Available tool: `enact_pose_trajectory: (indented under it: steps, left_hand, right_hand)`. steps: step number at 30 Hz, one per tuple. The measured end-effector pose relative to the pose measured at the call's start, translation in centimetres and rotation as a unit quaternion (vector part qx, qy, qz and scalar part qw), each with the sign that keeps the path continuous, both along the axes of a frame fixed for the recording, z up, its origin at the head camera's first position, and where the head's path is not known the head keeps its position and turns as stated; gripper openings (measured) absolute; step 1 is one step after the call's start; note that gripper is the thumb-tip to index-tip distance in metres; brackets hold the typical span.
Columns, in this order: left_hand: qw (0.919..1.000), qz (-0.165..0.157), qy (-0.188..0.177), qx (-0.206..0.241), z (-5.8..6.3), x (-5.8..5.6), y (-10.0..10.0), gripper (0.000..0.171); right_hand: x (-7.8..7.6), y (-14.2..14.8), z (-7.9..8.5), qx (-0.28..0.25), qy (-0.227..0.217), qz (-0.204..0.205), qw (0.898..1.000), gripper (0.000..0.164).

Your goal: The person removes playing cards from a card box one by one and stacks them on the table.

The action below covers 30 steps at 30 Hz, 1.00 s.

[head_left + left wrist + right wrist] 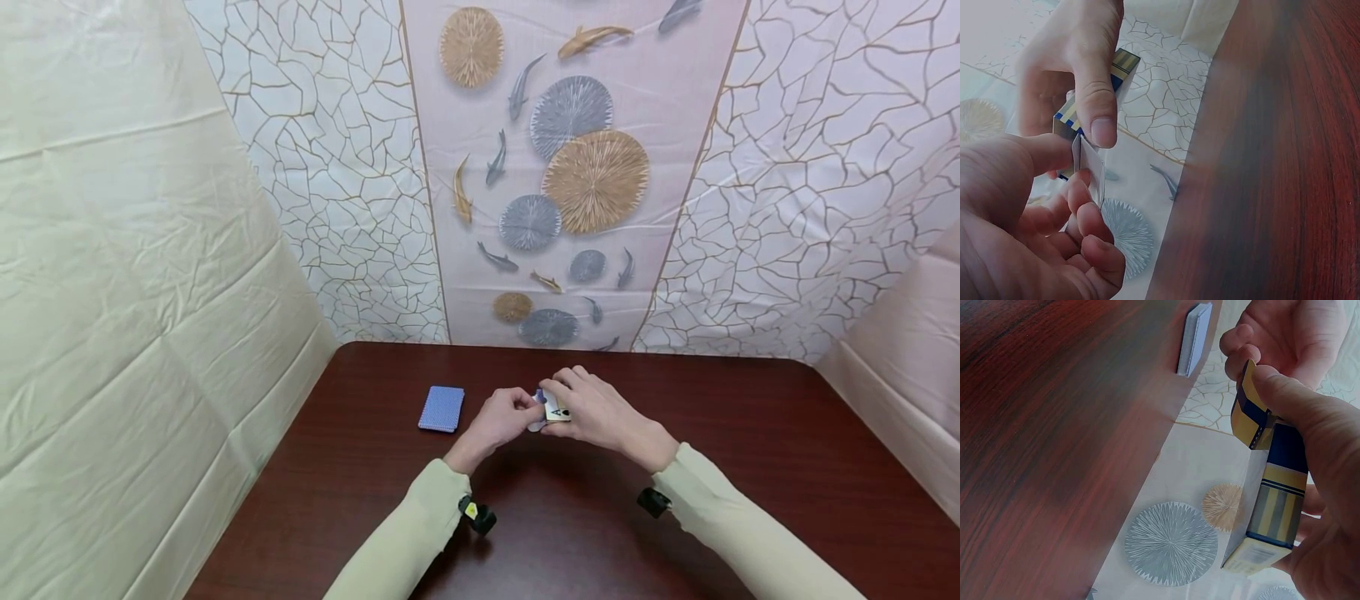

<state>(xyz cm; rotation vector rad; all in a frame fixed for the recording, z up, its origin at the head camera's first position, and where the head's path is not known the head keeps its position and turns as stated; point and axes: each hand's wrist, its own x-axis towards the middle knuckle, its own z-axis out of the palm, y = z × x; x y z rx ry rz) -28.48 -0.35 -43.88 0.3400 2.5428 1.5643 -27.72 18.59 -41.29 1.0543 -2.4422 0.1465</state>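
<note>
My right hand grips a playing card box with an ace printed on its face. In the right wrist view the box shows blue, yellow and grey stripes along its side. Its end flap stands folded outward. My left hand pinches the pale inner side of this flap between thumb and fingers, close beside the right thumb. A squared deck of blue-backed playing cards lies face down on the table, left of both hands. The inside of the box is hidden.
The dark red wooden table stretches under both arms. A patterned cloth with lily pads and fish hangs behind its far edge. Pale fabric drapes along the left side. Dark wrist cameras sit at both sleeves.
</note>
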Motion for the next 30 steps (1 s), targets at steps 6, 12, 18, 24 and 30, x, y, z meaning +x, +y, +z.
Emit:
enact_pose_trajectory:
  steps: [6, 12, 18, 24, 30]
  left_hand:
    - [0.9992, -0.014, -0.016, 0.033, 0.07, 0.02, -0.18, 0.014]
    - [0.9972, -0.025, -0.041, 0.057, 0.38, 0.08, -0.34, 0.011]
    - [0.9964, -0.02, -0.057, 0.06, 0.24, -0.13, -0.55, 0.01]
    - [0.9963, -0.018, -0.056, 0.064, 0.11, -0.3, -0.65, 0.007]
    - [0.9949, -0.011, -0.061, 0.08, 0.19, -0.1, -0.78, 0.008]
  right_hand:
    - [0.08, 0.15, -0.08, -0.004, -0.001, 0.002, 1.0, 0.064]
    - [0.09, 0.22, -0.08, -0.003, -0.008, -0.003, 1.0, 0.065]
    - [0.13, 0.28, -0.08, -0.001, -0.012, -0.005, 1.0, 0.066]
    - [0.07, 0.33, -0.15, 0.001, -0.007, -0.008, 1.0, 0.067]
    - [0.0, 0.47, -0.25, -0.003, -0.003, -0.012, 1.0, 0.067]
